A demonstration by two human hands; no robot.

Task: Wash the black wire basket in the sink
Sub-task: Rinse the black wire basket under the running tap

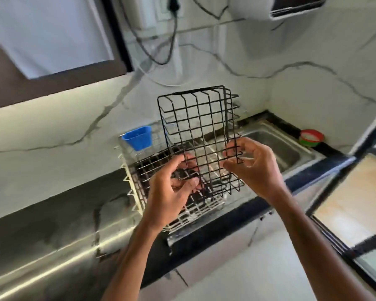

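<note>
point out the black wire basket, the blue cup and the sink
black wire basket (199, 127): head view, middle of its raised wire grid
blue cup (137, 137): head view, its front wall
sink (284, 151): head view, bare steel inside the basin

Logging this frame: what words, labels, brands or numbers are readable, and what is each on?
No text can be read anywhere in this frame.
On the blue cup: a faint mark on its front, too blurred to read.
On the black wire basket, gripped by the left hand and the right hand: no label visible.
On the white unit on the wall, top right: no legible marking.
</note>
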